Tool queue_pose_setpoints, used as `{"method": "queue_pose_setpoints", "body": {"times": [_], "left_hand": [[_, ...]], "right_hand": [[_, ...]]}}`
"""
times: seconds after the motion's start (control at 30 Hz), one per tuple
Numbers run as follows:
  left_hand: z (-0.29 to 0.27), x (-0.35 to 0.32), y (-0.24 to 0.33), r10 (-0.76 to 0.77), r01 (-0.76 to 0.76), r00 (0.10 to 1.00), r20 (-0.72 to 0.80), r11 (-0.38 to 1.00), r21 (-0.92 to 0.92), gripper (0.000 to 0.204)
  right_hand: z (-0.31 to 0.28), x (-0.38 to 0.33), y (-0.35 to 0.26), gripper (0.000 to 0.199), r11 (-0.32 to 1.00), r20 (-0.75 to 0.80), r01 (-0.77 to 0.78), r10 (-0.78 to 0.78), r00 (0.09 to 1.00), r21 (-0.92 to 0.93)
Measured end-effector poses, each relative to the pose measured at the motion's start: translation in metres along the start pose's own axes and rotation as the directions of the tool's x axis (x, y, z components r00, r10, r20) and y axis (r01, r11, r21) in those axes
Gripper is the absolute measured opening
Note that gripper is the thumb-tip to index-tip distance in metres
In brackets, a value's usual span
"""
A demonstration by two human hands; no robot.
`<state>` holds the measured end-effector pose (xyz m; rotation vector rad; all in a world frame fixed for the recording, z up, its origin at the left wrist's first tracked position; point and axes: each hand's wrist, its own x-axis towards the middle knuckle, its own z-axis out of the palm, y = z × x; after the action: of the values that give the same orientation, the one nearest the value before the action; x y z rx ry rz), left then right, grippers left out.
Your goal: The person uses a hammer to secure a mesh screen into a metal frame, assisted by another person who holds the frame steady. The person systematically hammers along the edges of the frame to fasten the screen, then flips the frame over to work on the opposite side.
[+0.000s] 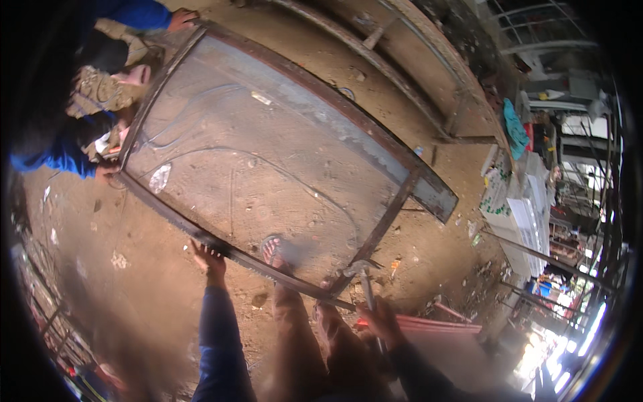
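Note:
A large brown rectangular frame (264, 269), metal by its look, is held in front of me, with the ground seen through it. My left hand (211, 260) grips its near bar, fingers over the top. In my right hand (383, 319) is a hammer (368, 289), held by the handle. The hammer's head is up against or just above the frame's near right corner; I cannot tell whether it touches. At the left end, another person's hands (107, 171) hold two corners of the frame. A flat grey strip (315, 110) runs along the far bar.
Another curved brown frame (408, 90) lies at the far right. A thin cable (288, 171) trails over the dirt. Red metal pieces (439, 325) lie by my right hand. White panels (526, 201) and a teal cloth (516, 127) are on the right. My sandalled foot (271, 249) is below the frame.

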<state>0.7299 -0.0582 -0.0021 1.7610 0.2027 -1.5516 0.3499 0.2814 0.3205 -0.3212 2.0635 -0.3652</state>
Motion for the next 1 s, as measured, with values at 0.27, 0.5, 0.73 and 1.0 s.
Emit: {"method": "queue_pose_setpoints", "body": {"times": [0.27,0.5,0.73,1.0], "left_hand": [[-0.035,0.006,0.021,0.219,-0.196,0.975,-0.041,0.931,0.306,0.094],[0.046,-0.046,0.022,0.933,-0.553,0.306,0.187,0.015,0.833,0.072],[0.243,-0.176,-0.056,0.636,-0.953,0.296,0.712,0.150,0.262,0.033],[0.451,-0.288,-0.157,0.383,-0.987,-0.102,0.918,-0.155,-0.046,0.025]], "right_hand": [[-0.021,-0.030,-0.064,0.040,0.991,-0.075,0.123,-0.126,0.989,-0.044],[-0.050,-0.053,-0.107,0.039,0.969,-0.122,-0.017,-0.013,0.992,-0.245],[-0.084,-0.035,-0.102,0.042,0.988,-0.115,0.032,-0.050,0.992,-0.153],[-0.157,0.024,-0.031,0.046,0.998,0.089,0.063,-0.064,0.994,0.015]]}}
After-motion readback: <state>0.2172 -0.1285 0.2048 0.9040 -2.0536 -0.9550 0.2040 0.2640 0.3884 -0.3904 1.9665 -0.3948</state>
